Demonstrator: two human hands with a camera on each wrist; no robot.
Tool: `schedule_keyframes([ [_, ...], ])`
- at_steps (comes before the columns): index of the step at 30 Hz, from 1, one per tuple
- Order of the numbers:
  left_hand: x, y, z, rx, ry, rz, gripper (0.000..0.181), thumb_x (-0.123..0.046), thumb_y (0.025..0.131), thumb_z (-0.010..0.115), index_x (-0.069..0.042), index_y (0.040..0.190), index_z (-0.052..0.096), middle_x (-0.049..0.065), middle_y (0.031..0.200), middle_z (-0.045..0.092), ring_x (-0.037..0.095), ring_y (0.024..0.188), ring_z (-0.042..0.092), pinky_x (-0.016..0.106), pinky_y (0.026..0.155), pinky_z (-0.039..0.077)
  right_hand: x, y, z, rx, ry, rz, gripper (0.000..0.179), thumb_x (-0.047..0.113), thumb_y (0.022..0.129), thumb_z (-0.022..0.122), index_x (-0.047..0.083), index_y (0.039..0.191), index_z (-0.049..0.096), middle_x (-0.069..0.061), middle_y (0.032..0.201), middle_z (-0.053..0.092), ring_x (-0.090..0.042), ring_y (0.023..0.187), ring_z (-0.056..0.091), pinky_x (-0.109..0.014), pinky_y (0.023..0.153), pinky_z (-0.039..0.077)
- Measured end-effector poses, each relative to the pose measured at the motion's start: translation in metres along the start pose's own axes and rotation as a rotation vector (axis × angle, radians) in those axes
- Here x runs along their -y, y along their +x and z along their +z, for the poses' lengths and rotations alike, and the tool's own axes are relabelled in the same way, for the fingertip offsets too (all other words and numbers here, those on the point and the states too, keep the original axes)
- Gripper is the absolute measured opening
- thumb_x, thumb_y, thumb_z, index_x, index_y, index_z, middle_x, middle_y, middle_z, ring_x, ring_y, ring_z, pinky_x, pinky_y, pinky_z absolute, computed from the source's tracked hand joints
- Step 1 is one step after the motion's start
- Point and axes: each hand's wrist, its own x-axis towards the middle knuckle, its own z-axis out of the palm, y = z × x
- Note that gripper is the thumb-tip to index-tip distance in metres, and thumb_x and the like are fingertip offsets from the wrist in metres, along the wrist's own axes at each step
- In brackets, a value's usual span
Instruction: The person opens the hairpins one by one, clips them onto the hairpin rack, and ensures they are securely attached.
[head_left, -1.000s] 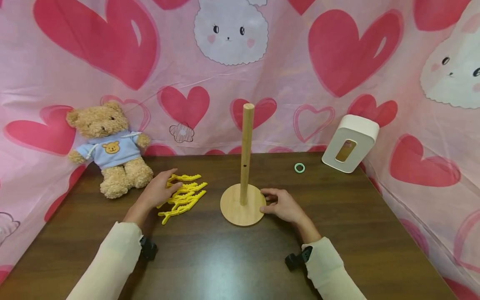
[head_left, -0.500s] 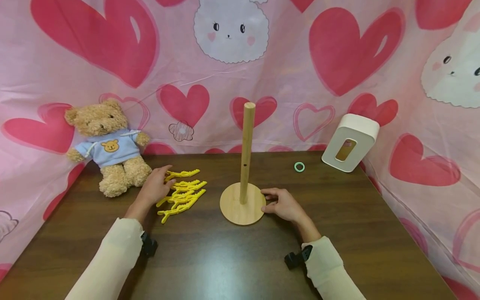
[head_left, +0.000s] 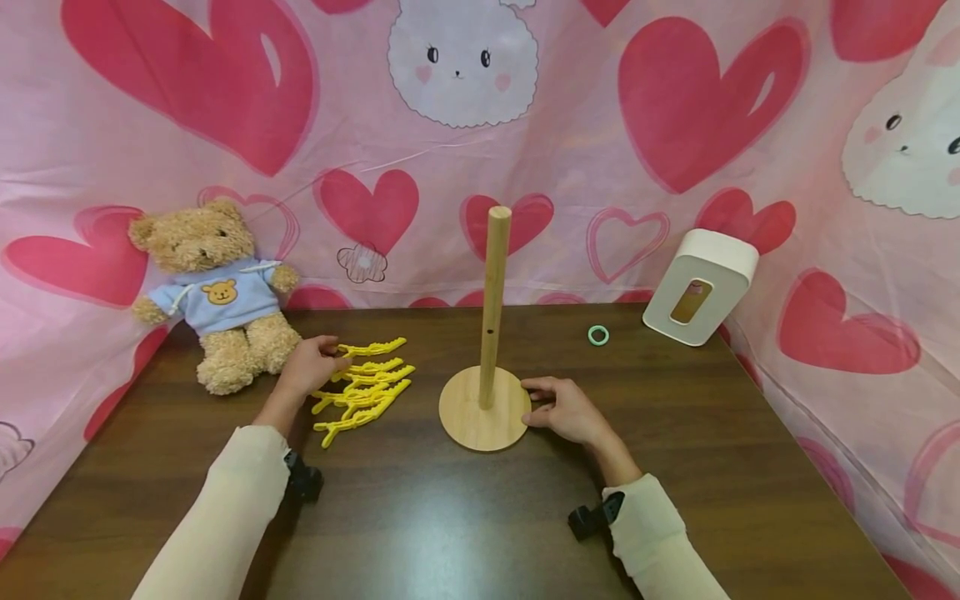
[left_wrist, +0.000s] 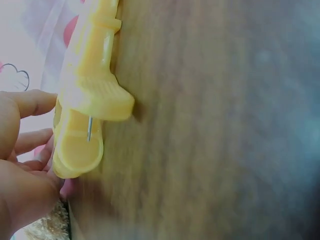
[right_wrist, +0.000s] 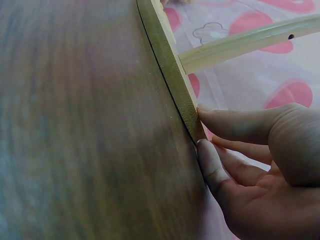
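Note:
A wooden stand (head_left: 480, 425) with a round base and an upright pole (head_left: 492, 292) stands mid-table. My right hand (head_left: 566, 411) holds the right rim of the base with thumb and fingertips, which also meet the rim (right_wrist: 175, 85) in the right wrist view. Several yellow hair clips (head_left: 363, 412) lie in a group on the left. Beside the farthest hair clip (head_left: 372, 347) is my left hand (head_left: 307, 367), thumb and fingers apart at its near end. In the left wrist view a hair clip (left_wrist: 80, 145) covers some fingertips, so contact is partly hidden.
A teddy bear (head_left: 217, 292) in a blue top sits behind my left hand. A small mint-green ring (head_left: 597, 336) lies at the back right, near a tilted white box (head_left: 701, 287) with a slot. A pink curtain (head_left: 450, 167) borders the brown table (head_left: 450, 533).
The farthest hair clip has moved away from the others, then slightly right. My left hand has shifted a little with it. The right hand and the stand stay put.

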Motion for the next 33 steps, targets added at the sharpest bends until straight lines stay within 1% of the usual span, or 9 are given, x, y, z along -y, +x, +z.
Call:
schedule_keyframes([
  [5, -0.003, 0.004, 0.002, -0.027, -0.023, -0.081, 0.057, -0.027, 0.096, 0.069, 0.009, 0.138, 0.053, 0.029, 0.134, 0.056, 0.043, 0.116, 0.055, 0.052, 0.096, 0.047, 0.001, 0.0, 0.0, -0.003, -0.005, 0.003, 0.051, -0.003, 0.083, 0.078, -0.01, 0.131, 0.061, -0.024, 0.125, 0.064, -0.036, 0.112, 0.062, -0.043, 0.088, 0.054],
  [9, -0.006, 0.006, 0.002, -0.036, -0.032, -0.109, 0.06, -0.026, 0.095, 0.069, 0.006, 0.142, 0.051, 0.029, 0.131, 0.057, 0.041, 0.112, 0.056, 0.052, 0.096, 0.047, 0.001, 0.0, -0.001, 0.0, -0.009, 0.013, 0.051, -0.002, 0.083, 0.079, -0.01, 0.131, 0.061, -0.023, 0.125, 0.064, -0.035, 0.112, 0.062, -0.044, 0.089, 0.054],
  [13, -0.008, 0.01, 0.002, -0.017, 0.013, -0.085, 0.065, -0.025, 0.095, 0.067, 0.003, 0.149, 0.045, 0.03, 0.128, 0.058, 0.041, 0.109, 0.057, 0.054, 0.095, 0.047, 0.0, 0.001, 0.0, 0.001, -0.012, 0.015, 0.052, -0.002, 0.083, 0.079, -0.009, 0.131, 0.061, -0.023, 0.125, 0.064, -0.036, 0.112, 0.062, -0.044, 0.089, 0.054],
  [15, -0.008, 0.012, 0.003, -0.012, 0.035, -0.076, 0.063, -0.025, 0.095, 0.066, 0.001, 0.148, 0.047, 0.029, 0.127, 0.058, 0.041, 0.108, 0.057, 0.053, 0.094, 0.048, 0.0, 0.001, 0.0, 0.001, -0.013, 0.014, 0.052, -0.002, 0.083, 0.079, -0.009, 0.131, 0.061, -0.023, 0.125, 0.064, -0.036, 0.112, 0.062, -0.045, 0.089, 0.054],
  [18, -0.006, 0.015, 0.006, -0.02, 0.051, -0.067, 0.059, -0.024, 0.095, 0.067, 0.003, 0.145, 0.051, 0.029, 0.125, 0.059, 0.041, 0.105, 0.058, 0.051, 0.09, 0.049, -0.001, 0.001, 0.0, 0.001, -0.016, 0.011, 0.051, -0.002, 0.083, 0.079, -0.009, 0.131, 0.061, -0.023, 0.124, 0.064, -0.035, 0.112, 0.062, -0.044, 0.089, 0.054],
  [22, -0.004, 0.015, 0.01, -0.054, 0.011, -0.077, 0.053, -0.021, 0.095, 0.068, 0.003, 0.14, 0.055, 0.026, 0.121, 0.059, 0.038, 0.102, 0.056, 0.048, 0.087, 0.049, 0.0, 0.001, -0.001, 0.0, -0.017, 0.011, 0.051, -0.002, 0.083, 0.079, -0.009, 0.131, 0.062, -0.023, 0.124, 0.064, -0.035, 0.112, 0.062, -0.044, 0.089, 0.054],
  [25, -0.003, 0.014, 0.011, -0.079, -0.025, -0.076, 0.049, -0.019, 0.095, 0.07, 0.004, 0.137, 0.058, 0.025, 0.121, 0.059, 0.038, 0.103, 0.054, 0.048, 0.088, 0.048, 0.001, 0.001, -0.001, 0.002, -0.017, 0.012, 0.051, -0.002, 0.084, 0.079, -0.009, 0.131, 0.062, -0.023, 0.125, 0.064, -0.035, 0.112, 0.062, -0.044, 0.089, 0.054],
  [29, -0.002, 0.013, 0.01, -0.102, -0.049, -0.046, 0.048, -0.018, 0.094, 0.071, 0.005, 0.134, 0.059, 0.027, 0.126, 0.059, 0.041, 0.109, 0.056, 0.05, 0.093, 0.049, 0.001, 0.001, -0.001, 0.002, -0.019, 0.012, 0.051, -0.002, 0.083, 0.079, -0.009, 0.131, 0.061, -0.024, 0.125, 0.064, -0.036, 0.112, 0.062, -0.044, 0.089, 0.055],
  [33, -0.002, 0.01, 0.009, -0.124, -0.079, -0.026, 0.048, -0.018, 0.094, 0.071, 0.004, 0.135, 0.058, 0.027, 0.126, 0.06, 0.04, 0.11, 0.057, 0.05, 0.091, 0.05, 0.0, 0.001, -0.001, 0.002, -0.031, 0.014, 0.052, -0.001, 0.083, 0.079, -0.008, 0.131, 0.062, -0.023, 0.125, 0.064, -0.035, 0.112, 0.062, -0.043, 0.088, 0.054],
])
